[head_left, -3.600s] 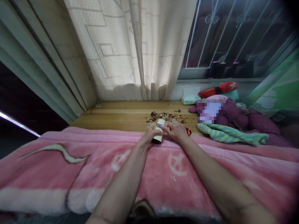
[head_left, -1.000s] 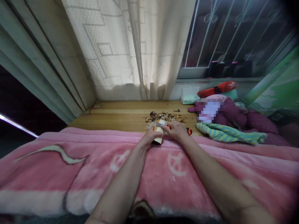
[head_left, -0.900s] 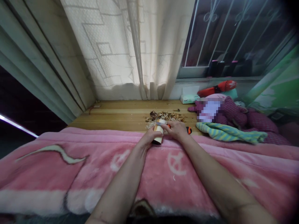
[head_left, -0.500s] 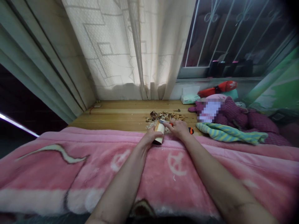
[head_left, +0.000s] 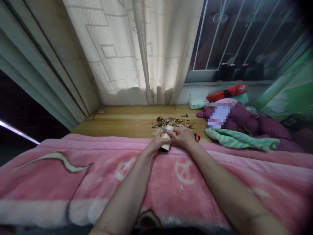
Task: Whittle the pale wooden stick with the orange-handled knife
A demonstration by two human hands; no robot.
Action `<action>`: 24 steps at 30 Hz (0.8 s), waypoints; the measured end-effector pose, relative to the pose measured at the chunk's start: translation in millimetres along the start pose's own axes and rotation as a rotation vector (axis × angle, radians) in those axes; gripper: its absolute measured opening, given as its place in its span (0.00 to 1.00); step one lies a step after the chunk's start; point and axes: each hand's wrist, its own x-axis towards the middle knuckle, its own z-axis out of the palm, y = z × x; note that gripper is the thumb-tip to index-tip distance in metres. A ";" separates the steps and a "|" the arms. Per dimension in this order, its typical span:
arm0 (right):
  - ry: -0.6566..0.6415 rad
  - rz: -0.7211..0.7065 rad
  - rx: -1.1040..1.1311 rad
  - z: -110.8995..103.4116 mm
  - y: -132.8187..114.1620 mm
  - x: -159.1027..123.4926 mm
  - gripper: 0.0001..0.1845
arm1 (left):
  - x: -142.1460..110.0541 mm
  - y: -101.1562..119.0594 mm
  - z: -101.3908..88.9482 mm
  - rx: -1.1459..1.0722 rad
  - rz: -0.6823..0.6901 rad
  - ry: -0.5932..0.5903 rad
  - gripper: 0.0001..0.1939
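My left hand (head_left: 156, 143) is closed round a short pale cylinder (head_left: 167, 135), which looks like bamboo or peeled wood. Its near end is dark and its far end is tilted away from me. In my right hand (head_left: 185, 135) is a knife with an orange and black handle (head_left: 197, 137), whose end sticks out past the palm. The knife's grey blade (head_left: 165, 130) lies across the upper side of the cylinder, near its far end. Brown and pale shavings (head_left: 172, 122) lie in a heap on the wooden board (head_left: 117, 122) just beyond both hands.
A pink fleece blanket (head_left: 97, 182) lies under my forearms. To the right are a striped cloth (head_left: 241, 139), a purple checked stuffed toy (head_left: 246, 119), a tissue pack (head_left: 198, 103) and a red bundle (head_left: 227, 93). Curtains (head_left: 117, 52) and a barred window (head_left: 227, 39) stand behind.
The knife and my right hand have shifted a little left and toward me, so the blade now sits farther across the cylinder. My left hand stays nearly still.
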 end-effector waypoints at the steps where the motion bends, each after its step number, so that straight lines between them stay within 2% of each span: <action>1: 0.002 -0.007 0.002 0.6 0.1 0.1 0.34 | 0.3 -0.4 -0.3 -0.007 0.001 0.001 0.22; 7: -0.031 0.116 -0.002 0.4 5.9 1.9 0.35 | 2.7 -3.5 -2.5 0.043 -0.024 0.021 0.23; 12: -0.021 0.010 0.017 -1.4 0.2 -0.9 0.35 | 2.7 -2.9 -1.1 0.005 0.030 -0.006 0.21; 16: -0.038 0.055 -0.010 -2.9 -2.8 -1.4 0.35 | 2.1 -1.9 0.1 0.022 0.008 0.022 0.21; 20: -0.014 0.009 0.003 -2.5 -4.6 -3.0 0.35 | 1.4 -0.7 0.8 0.021 0.027 0.012 0.21; 24: 0.008 0.043 0.000 2.6 6.0 0.8 0.35 | 3.0 -3.2 -0.7 0.046 0.012 0.027 0.23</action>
